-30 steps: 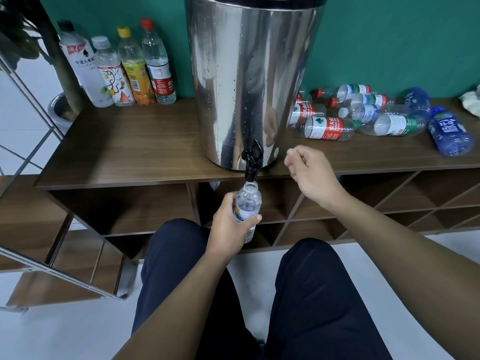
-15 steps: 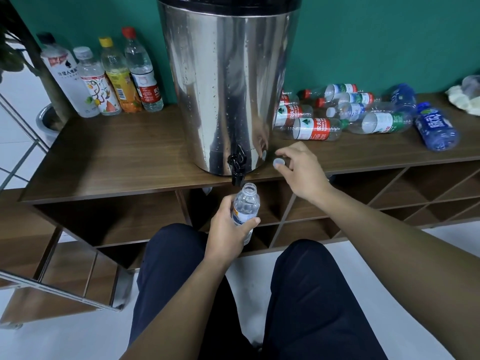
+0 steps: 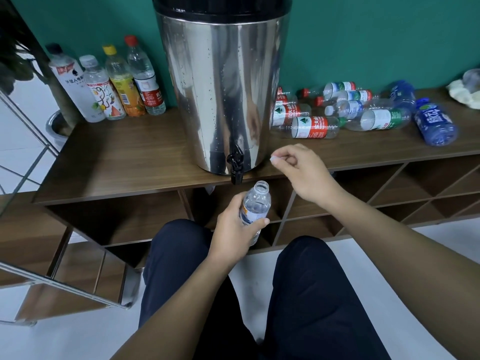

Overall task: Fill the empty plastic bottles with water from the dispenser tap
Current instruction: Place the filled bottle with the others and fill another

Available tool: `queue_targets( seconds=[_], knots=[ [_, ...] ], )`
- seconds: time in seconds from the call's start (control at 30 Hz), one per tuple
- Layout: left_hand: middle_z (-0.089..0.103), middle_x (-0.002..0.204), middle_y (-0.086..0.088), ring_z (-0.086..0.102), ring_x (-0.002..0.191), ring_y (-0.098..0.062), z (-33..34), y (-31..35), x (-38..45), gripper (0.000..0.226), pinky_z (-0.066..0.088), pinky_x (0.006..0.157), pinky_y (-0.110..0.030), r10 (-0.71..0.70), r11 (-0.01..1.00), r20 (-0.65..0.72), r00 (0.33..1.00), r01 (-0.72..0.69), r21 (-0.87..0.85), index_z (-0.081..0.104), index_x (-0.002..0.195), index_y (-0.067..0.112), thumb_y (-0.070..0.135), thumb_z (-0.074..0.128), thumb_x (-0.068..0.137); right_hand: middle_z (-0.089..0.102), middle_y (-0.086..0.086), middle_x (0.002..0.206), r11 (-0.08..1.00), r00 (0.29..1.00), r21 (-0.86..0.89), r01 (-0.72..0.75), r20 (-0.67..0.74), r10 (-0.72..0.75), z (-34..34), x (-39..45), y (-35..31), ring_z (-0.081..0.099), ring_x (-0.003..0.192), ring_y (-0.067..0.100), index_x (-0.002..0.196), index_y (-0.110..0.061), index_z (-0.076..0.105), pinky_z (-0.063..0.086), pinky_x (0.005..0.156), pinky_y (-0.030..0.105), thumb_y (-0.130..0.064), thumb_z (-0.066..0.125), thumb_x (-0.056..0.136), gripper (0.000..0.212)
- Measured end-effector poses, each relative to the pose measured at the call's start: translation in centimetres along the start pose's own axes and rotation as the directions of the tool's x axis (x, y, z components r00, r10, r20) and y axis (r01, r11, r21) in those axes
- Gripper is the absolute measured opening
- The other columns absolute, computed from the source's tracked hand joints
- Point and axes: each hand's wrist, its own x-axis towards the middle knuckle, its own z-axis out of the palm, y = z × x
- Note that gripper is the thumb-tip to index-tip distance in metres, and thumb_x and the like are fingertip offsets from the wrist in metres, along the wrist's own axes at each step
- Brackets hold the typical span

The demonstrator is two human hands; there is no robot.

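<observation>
Fingers (image 3: 255, 222) of our left hand (image 3: 233, 229) are wrapped round the small clear bottle (image 3: 255, 203), holding it upright, its open mouth now just below and to the right of the black tap (image 3: 235, 163). A second ago that mouth sat right under the spout; we've drawn it away, so we judge the filling of this one is over. How full it is we can't quite tell, the plastic being clear.

Over on the other side, our right hand (image 3: 301, 170) has lifted off the wooden surface (image 3: 130, 162) with a small white cap (image 3: 274, 159) pinched at its fingertips. Half a second back the hand was down at the edge picking it up; now it hangs in the air beside the steel dispenser (image 3: 220, 87). Capping looks like the next job, and the cap needs to come down square on that mouth.

Further out, four capped bottles (image 3: 109, 84) stand at the left against the green wall. To the right lies the heap of bottles (image 3: 350, 110) on their sides, apparently empties waiting their turn, so we reckon plenty of the task remains.
</observation>
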Motion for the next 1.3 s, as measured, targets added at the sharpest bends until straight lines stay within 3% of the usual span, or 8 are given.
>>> queue_targets(
  seconds=[0.27, 0.5, 0.7, 0.87, 1.0, 1.13, 1.2, 1.3],
  knots=[
    [0.079, 0.125, 0.016, 0.074, 0.119, -0.006, -2.0, 4.7, -1.7, 0.064, 0.059, 0.109, -0.043, 0.119, 0.993, -0.040, 0.992, -0.118, 0.026, 0.065, 0.145, 0.036, 0.026, 0.095, 0.089, 0.065, -0.010, 0.110, 0.967, 0.956, 0.016, 0.253, 0.149, -0.253, -3.1, -3.7, -6.4, 0.064, 0.096, 0.013, 0.118, -0.025, 0.081, 0.052, 0.085, 0.026, -0.036, 0.072, 0.106, 0.019],
    [0.080, 0.121, 0.018, 0.075, 0.114, -0.006, -6.0, 8.3, -3.0, 0.062, 0.060, 0.106, -0.042, 0.173, 0.982, -0.044, 0.984, -0.169, 0.083, 0.067, 0.143, 0.036, 0.028, 0.095, 0.088, 0.062, -0.013, 0.116, 0.903, 0.883, -0.071, 0.423, 0.258, -0.393, -5.4, -3.3, -11.1, 0.062, 0.089, 0.013, 0.135, -0.026, 0.077, 0.046, 0.080, 0.019, -0.035, 0.068, 0.108, 0.029],
    [0.082, 0.121, 0.009, 0.078, 0.113, -0.015, -9.7, 10.2, -3.2, 0.057, 0.061, 0.106, -0.052, 0.176, 0.984, 0.019, 0.984, -0.177, 0.028, 0.072, 0.136, 0.034, 0.019, 0.096, 0.087, 0.059, -0.022, 0.133, 0.795, 0.763, -0.155, 0.586, 0.435, -0.478, -7.6, -2.0, -15.1, 0.064, 0.119, 0.007, 0.140, -0.030, 0.073, 0.052, 0.105, 0.034, -0.022, 0.063, 0.112, 0.031],
    [0.081, 0.122, 0.012, 0.078, 0.115, -0.014, -11.1, 11.7, -3.6, 0.058, 0.061, 0.107, -0.052, 0.209, 0.977, -0.018, 0.978, -0.208, 0.038, 0.072, 0.137, 0.035, 0.022, 0.097, 0.087, 0.062, -0.016, 0.106, 0.778, 0.786, -0.223, 0.587, 0.387, -0.482, -7.9, -0.6, -18.0, 0.063, 0.094, 0.005, 0.121, -0.033, 0.078, 0.055, 0.087, 0.033, -0.049, 0.068, 0.106, 0.024],
    [0.081, 0.120, 0.015, 0.077, 0.113, -0.010, -12.1, 12.7, -3.6, 0.054, 0.062, 0.104, -0.049, 0.227, 0.973, -0.077, 0.971, -0.222, 0.065, 0.071, 0.135, 0.038, 0.026, 0.096, 0.088, 0.058, -0.013, 0.089, 0.726, 0.829, -0.410, 0.552, 0.179, -0.530, -5.8, -0.3, -19.7, 0.057, 0.077, 0.008, 0.089, -0.028, 0.067, 0.056, 0.074, 0.044, -0.081, 0.044, 0.100, 0.059],
    [0.081, 0.123, 0.017, 0.076, 0.116, -0.006, -14.2, 12.9, -3.3, 0.058, 0.061, 0.107, -0.046, 0.244, 0.969, -0.125, 0.962, -0.237, 0.069, 0.071, 0.140, 0.034, 0.022, 0.095, 0.089, 0.060, -0.017, 0.111, 0.746, 0.813, -0.326, 0.581, 0.189, -0.550, -5.8, 0.3, -21.3, 0.062, 0.087, 0.006, 0.126, -0.031, 0.072, 0.057, 0.081, 0.040, -0.080, 0.046, 0.104, 0.059],
    [0.080, 0.125, 0.017, 0.076, 0.117, -0.007, -15.5, 12.8, -2.9, 0.060, 0.061, 0.108, -0.046, 0.245, 0.969, -0.142, 0.959, -0.239, 0.063, 0.070, 0.142, 0.033, 0.021, 0.096, 0.089, 0.057, -0.020, 0.131, 0.741, 0.747, -0.172, 0.650, 0.325, -0.580, -6.3, 1.0, -22.5, 0.065, 0.100, 0.006, 0.153, -0.039, 0.059, 0.056, 0.086, 0.033, -0.058, 0.058, 0.110, 0.047],
    [0.080, 0.126, 0.016, 0.076, 0.117, -0.007, -17.6, 12.5, -2.3, 0.061, 0.062, 0.106, -0.047, 0.246, 0.969, -0.167, 0.955, -0.238, 0.065, 0.070, 0.143, 0.031, 0.023, 0.096, 0.089, 0.052, -0.022, 0.145, 0.655, 0.651, -0.182, 0.733, 0.466, -0.599, -5.5, 2.8, -24.1, 0.064, 0.104, 0.001, 0.155, -0.043, 0.057, 0.056, 0.092, 0.032, -0.030, 0.061, 0.112, 0.045]
  ],
)
